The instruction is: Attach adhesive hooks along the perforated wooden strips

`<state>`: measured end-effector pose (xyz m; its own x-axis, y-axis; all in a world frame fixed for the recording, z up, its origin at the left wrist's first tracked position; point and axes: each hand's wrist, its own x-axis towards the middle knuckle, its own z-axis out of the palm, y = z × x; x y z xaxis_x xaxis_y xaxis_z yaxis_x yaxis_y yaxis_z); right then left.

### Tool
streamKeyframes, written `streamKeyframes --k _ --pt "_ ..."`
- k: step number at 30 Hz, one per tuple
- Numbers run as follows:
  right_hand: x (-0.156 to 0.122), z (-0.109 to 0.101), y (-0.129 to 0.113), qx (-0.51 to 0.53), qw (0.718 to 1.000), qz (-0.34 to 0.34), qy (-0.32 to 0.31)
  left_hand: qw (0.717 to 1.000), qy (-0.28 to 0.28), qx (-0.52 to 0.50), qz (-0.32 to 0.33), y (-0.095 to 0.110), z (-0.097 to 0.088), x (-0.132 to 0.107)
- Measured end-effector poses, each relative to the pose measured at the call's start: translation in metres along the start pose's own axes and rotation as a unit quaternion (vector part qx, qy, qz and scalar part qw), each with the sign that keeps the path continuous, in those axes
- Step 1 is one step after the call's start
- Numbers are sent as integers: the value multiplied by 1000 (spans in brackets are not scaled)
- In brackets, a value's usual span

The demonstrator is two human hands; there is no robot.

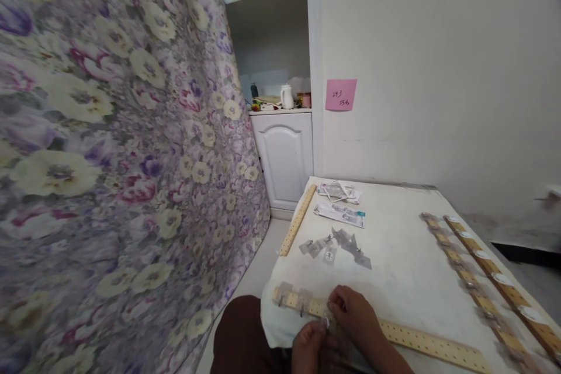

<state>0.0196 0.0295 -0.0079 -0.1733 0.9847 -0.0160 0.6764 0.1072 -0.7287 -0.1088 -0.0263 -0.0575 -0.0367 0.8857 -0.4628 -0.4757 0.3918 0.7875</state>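
Observation:
A long perforated wooden strip (421, 343) lies along the near edge of the white table (403, 269). Clear adhesive hooks are stuck on its left end (291, 295). My right hand (357, 318) rests on the strip with fingers pinched at a small clear hook (326, 320). My left hand (309, 350) is just below, fingers curled at the same hook. A loose pile of clear hooks (337, 245) lies further back on the table.
Another wooden strip (298, 219) lies at the table's left edge. Two strips with hooks (477, 280) run along the right side. Opened packets (340, 203) lie at the back. A floral curtain (109, 158) hangs at left, a white cabinet (284, 155) behind, a pink note (340, 94) on the wall.

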Motion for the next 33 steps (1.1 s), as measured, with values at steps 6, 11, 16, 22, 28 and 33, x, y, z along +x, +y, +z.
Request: streamKeyframes --k 6,11,16,22,28,33 --pt "6 7 -1 -33 999 -6 9 999 39 -30 4 1 1 4" --pt "9 9 0 -45 999 -7 13 998 43 -40 7 -2 4 6" --pt "12 11 3 -56 998 -7 18 997 63 -36 -1 -1 7 6" --pt "13 14 4 -56 998 -4 20 997 67 -24 5 2 8 5" --pt "14 14 6 -62 998 -6 28 998 64 -25 8 -1 7 7" --pt "13 14 5 -70 997 -2 20 997 73 -32 6 -3 6 10"
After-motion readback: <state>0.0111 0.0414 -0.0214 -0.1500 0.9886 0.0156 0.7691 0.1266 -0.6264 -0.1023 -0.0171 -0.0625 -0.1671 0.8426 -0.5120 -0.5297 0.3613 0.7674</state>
